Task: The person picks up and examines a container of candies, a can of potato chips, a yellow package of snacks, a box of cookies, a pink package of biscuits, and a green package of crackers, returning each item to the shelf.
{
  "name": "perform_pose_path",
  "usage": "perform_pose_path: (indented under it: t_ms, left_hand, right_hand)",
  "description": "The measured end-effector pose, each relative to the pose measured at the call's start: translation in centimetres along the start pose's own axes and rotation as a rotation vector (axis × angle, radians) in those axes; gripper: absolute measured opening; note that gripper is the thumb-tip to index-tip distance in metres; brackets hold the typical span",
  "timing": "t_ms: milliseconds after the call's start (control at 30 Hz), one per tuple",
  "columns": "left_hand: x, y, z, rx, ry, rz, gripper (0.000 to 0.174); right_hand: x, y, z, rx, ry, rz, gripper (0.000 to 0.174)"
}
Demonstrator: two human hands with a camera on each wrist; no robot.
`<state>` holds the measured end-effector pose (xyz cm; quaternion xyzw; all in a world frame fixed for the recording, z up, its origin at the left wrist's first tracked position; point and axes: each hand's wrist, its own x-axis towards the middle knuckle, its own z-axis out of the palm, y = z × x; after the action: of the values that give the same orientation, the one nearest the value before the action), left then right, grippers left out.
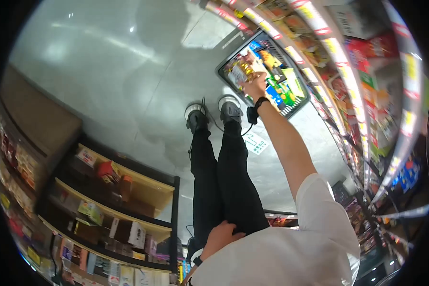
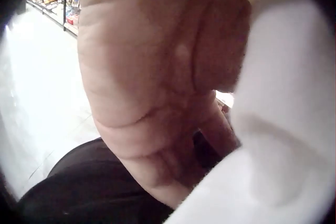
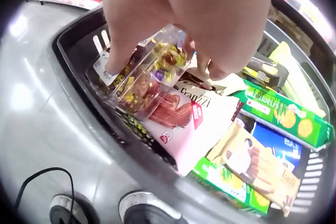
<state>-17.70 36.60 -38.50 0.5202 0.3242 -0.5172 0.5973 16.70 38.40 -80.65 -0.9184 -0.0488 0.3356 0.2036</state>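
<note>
In the right wrist view my right hand (image 3: 184, 14) grips a clear plastic box of gold-wrapped sweets (image 3: 152, 79) inside a dark shopping basket (image 3: 79, 98), at its left end. Beside the box lie a pink and white packet (image 3: 181, 129), a beige packet (image 3: 262, 169) and green biscuit packs (image 3: 286, 113). The head view shows the right hand (image 1: 255, 85) over the basket (image 1: 298, 107) on the floor. My left hand (image 1: 219, 238) rests at the lap, against the black trousers; in the left wrist view the hand (image 2: 152, 77) is close up, its fingertips hidden.
Price-tagged shelves of packaged goods (image 1: 367, 95) rise along the right. On the left stands a wooden shelf unit (image 1: 148, 190) with boxes. Both shoes (image 1: 231, 107) are on the grey floor (image 1: 143, 86) near the basket, by a floor sign (image 1: 256, 143).
</note>
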Motion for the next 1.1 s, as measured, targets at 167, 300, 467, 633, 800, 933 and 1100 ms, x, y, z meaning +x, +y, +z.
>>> perform_pose_path:
  t_ms: [167, 300, 467, 633, 800, 933, 1100]
  left_hand:
    - [-7.6, 1.1, -0.1, 0.111, 0.245, 0.197, 0.051]
    - [-9.5, -1.4, -0.8, 0.149, 0.427, 0.498, 0.055]
    - [-14.6, 4.7, -4.2, 0.268, 0.646, 0.788, 0.065]
    - [-13.5, 9.4, -2.6, 0.549, 0.763, 1.204, 0.097]
    - [-15.0, 16.0, 9.1, 0.817, 0.706, 1.278, 0.112]
    - [-16.3, 19.0, 21.4, 0.84, 0.579, 1.393, 0.1]
    - [-16.4, 21.3, 33.0, 0.529, 0.081, 1.432, 0.046]
  right_hand:
    - [-11.5, -0.6, -7.5, 0.083, 0.176, -0.206, 0.089]
    - [-24.9, -6.7, -17.5, 0.273, 0.073, -0.004, 0.095]
    - [-37.3, -8.0, -24.3, 0.541, 0.166, -0.206, 0.096]
    - [-48.2, -7.4, -32.6, 1.043, -0.089, -0.387, 0.113]
    - [-57.2, 0.0, -38.8, 0.888, 0.267, -0.317, 0.083]
    - [-67.3, 6.3, -45.7, 0.788, 0.452, -0.119, 0.076]
    - [-77.8, 16.5, -49.5, 1.225, 0.496, -0.432, 0.044]
